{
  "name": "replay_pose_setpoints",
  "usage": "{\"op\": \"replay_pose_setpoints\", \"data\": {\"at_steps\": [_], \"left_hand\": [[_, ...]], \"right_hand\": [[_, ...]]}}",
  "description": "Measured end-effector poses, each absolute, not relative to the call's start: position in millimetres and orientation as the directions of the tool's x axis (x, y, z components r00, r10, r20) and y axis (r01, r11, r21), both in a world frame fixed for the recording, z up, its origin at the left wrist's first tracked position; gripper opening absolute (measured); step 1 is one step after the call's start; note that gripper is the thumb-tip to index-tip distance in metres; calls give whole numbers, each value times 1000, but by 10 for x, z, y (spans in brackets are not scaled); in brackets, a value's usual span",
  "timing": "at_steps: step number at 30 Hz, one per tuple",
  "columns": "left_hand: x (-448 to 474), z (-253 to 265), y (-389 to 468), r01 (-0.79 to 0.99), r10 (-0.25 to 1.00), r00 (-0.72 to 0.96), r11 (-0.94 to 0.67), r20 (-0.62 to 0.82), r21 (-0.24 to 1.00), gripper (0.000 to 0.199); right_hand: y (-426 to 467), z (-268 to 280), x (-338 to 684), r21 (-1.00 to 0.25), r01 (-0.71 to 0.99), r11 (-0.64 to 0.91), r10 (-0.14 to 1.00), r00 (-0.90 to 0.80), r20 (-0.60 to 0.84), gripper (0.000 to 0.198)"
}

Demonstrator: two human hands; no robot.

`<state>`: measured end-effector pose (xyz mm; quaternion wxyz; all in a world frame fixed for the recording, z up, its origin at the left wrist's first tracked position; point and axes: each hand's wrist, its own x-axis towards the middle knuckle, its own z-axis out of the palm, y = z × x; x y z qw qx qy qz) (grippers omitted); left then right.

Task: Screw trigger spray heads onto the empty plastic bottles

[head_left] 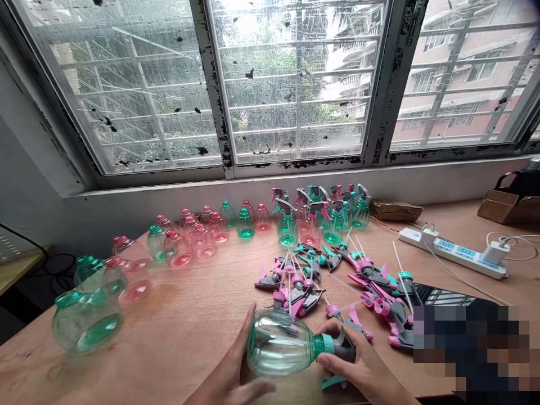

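A clear green spray bottle (282,346) lies sideways between my hands above the table's front edge. My left hand (240,365) cups its base end, the thumb stretched below it. My right hand (358,360) is closed around the grey and teal trigger sprayer (327,344) at the bottle's neck. The sprayer sits on the neck; I cannot tell how tightly. Just beyond the bottle lie several loose pink and grey sprayer heads (295,289) with thin white tubes, and more pink ones (386,304) are to the right.
Headless green bottles (86,320) and pink bottles (177,250) stand along the left and back. Bottles fitted with sprayers (310,228) cluster at the back middle. A white power strip (453,253), brown package (396,210) and cardboard box (508,205) are at right, with a dark flat object (455,304) nearer.
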<state>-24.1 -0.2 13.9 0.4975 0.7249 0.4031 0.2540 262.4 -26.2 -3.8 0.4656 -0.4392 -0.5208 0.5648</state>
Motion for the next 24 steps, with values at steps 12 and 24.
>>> {"op": "replay_pose_setpoints", "data": {"at_steps": [12, 24], "left_hand": [[-199, 211, -23, 350, 862, 507, -177, -27, 920, 91], [-225, 160, -20, 346, 858, 513, -207, 1, 915, 92]], "right_hand": [[-268, -13, 2624, -998, -42, -42, 984, -174, -34, 40], [-269, -13, 2627, -998, -52, -38, 981, -191, -28, 40]]}}
